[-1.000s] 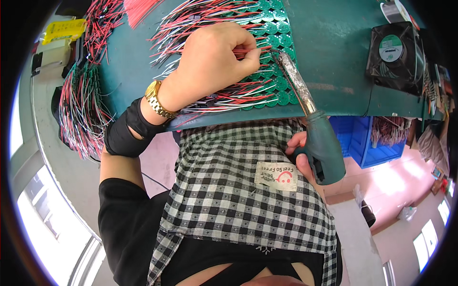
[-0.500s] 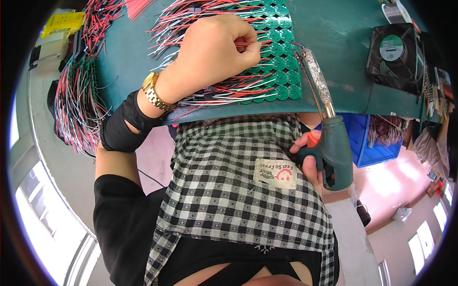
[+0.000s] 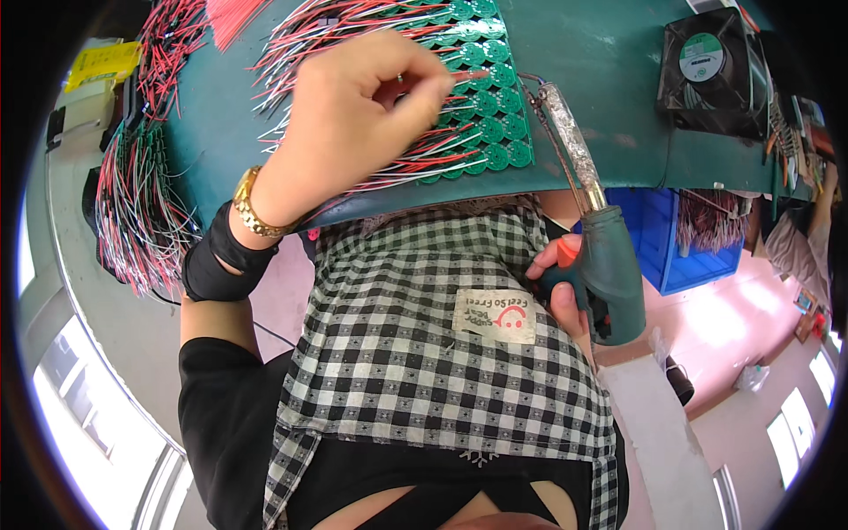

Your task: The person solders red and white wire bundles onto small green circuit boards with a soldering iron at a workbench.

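Note:
My left hand (image 3: 362, 115) is over a sheet of round green circuit boards (image 3: 499, 102), thumb and forefinger pinched at a red wire (image 3: 468, 76) whose end lies on one board. The fingertips are slightly blurred. Many red, white and black wires (image 3: 424, 159) fan leftward from the boards, partly hidden under the hand. My right hand (image 3: 562, 283) is wrapped round the dark green handle of a soldering gun (image 3: 614, 265) with an orange trigger. Its silvery barrel points up, and the thin bent tip is just right of the board sheet, apart from it.
The green mat (image 3: 592, 71) covers the table. A black fan (image 3: 711, 75) stands on the right, beside hand tools (image 3: 782, 132). Wire bundles (image 3: 141, 203) hang at the left edge, below a yellow packet (image 3: 104, 66). Under the table at right is a blue crate (image 3: 658, 243) with wires.
The whole view has shifted, so table and boards appear farther left and higher. My left fingers have changed their pose slightly above the boards. My right hand still grips the soldering gun.

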Motion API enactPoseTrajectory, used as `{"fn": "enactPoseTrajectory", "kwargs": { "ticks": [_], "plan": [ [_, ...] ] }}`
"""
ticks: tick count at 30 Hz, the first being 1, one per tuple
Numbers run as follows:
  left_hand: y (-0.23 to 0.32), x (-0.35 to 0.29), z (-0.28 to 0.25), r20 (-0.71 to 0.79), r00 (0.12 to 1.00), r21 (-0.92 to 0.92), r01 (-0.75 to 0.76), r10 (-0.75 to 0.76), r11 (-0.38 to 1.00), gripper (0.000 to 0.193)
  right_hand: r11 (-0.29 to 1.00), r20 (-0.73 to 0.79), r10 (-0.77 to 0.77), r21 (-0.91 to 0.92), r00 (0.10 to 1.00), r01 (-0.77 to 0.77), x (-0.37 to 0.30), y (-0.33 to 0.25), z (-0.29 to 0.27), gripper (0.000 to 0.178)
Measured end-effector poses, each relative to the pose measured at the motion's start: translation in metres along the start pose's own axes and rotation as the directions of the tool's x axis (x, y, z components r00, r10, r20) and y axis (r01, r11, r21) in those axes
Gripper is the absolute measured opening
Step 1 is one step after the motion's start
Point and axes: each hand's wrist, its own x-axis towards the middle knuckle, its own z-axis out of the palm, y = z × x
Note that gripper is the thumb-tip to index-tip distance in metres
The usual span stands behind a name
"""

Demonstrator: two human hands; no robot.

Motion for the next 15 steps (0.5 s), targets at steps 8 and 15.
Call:
{"fn": "enactPoseTrajectory", "kwargs": {
  "ticks": [8, 15],
  "plan": [
    [-0.014, -0.003, 0.016, 0.066, 0.998, 0.188, -0.031, 0.019, 0.982, 0.007, 0.994, 0.025, 0.097, 0.047, 0.995, -0.098, -0.005, 0.001, 0.001, 0.036],
    [-0.013, -0.002, 0.016, 0.099, 0.995, 0.220, -0.039, 0.017, 0.975, 0.008, 0.995, 0.031, 0.102, 0.001, 0.994, -0.102, -0.002, -0.001, 0.006, 0.028]
  ]
}}
